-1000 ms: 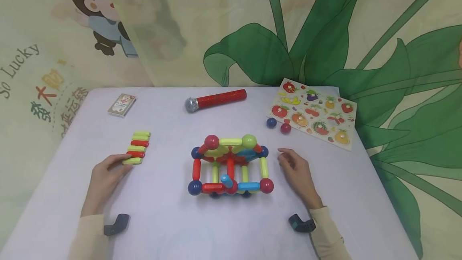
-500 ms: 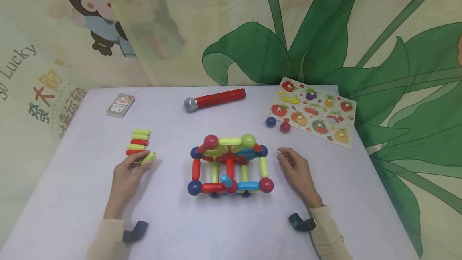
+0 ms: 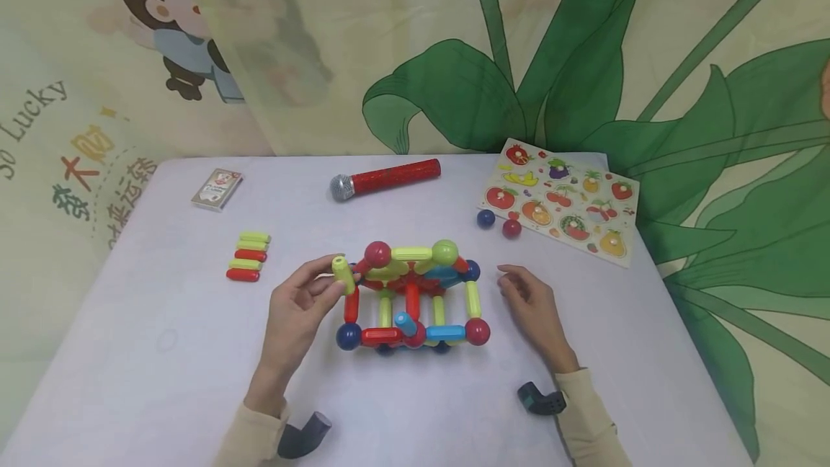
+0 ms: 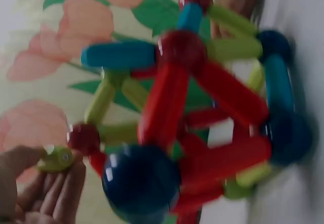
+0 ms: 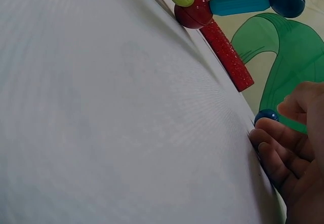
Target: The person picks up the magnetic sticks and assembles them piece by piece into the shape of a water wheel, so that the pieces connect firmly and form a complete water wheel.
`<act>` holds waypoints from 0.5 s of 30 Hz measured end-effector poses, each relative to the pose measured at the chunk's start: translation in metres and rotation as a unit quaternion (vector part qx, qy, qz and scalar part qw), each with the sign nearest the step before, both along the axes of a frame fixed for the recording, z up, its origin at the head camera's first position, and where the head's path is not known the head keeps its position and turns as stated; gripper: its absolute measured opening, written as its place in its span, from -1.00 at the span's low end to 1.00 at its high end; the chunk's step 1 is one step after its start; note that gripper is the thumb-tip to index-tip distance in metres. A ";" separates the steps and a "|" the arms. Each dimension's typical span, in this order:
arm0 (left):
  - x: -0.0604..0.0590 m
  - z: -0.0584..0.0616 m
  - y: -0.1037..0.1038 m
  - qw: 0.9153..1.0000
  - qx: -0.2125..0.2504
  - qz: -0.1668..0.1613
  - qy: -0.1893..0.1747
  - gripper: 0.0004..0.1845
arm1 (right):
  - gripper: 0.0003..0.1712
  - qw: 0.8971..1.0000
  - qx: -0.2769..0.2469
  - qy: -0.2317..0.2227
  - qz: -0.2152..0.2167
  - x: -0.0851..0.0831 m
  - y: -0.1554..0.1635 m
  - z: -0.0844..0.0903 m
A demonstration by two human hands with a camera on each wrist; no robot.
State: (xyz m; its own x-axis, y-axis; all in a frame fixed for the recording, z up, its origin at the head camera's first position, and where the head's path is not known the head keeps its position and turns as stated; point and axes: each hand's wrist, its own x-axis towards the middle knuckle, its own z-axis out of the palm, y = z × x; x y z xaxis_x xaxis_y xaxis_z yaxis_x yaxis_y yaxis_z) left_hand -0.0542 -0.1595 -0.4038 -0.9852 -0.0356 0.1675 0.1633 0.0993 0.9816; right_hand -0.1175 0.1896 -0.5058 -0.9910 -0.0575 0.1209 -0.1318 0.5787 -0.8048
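Note:
A yellow-green magnetic rod [image 3: 343, 275] is pinched between the thumb and fingers of my left hand [image 3: 295, 316], tilted, at the left side of a frame built of magnetic rods and balls. That frame [image 3: 413, 301] has red, blue and yellow-green rods joined by balls, and one light blue rod [image 3: 405, 324] sticks out at its front. In the left wrist view the held rod [image 4: 55, 159] appears close to a dark red ball [image 4: 83, 138]. Right of the frame, my right hand [image 3: 533, 316] rests on the table with loosely bent fingers and nothing in them.
Several red and yellow-green rods [image 3: 247, 255] lie in a column at the left. A card box [image 3: 217, 189], a red microphone [image 3: 387, 179] and a fruit puzzle board [image 3: 563, 200] lie farther back. A blue ball [image 3: 485, 219] and a dark red ball [image 3: 511, 228] sit by the board.
My left hand has taken the nearest yellow-green rod from the column and carried it right to the frame, turning it more upright. My right hand has stayed in place.

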 end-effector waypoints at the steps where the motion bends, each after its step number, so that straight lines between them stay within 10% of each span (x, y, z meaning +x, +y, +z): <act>1: 0.001 0.002 0.004 1.000 0.005 -0.003 -0.013 -0.60 | -0.70 1.000 -0.002 -0.001 0.000 0.000 0.000 0.000; 15: 0.003 0.009 0.031 0.986 0.074 -0.018 -0.149 -0.54 | -0.70 1.000 0.007 0.010 0.005 -0.001 0.001 -0.002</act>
State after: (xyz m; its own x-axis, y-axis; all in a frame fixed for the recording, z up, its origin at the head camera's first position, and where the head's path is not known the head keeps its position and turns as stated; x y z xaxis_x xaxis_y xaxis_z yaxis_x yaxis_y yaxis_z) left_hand -0.0510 -0.1285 -0.3944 -0.9909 -0.0016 -0.1349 -0.1346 -0.0486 0.9897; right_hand -0.1183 0.1910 -0.5079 -0.9878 -0.0694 0.1395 -0.1535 0.5883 -0.7940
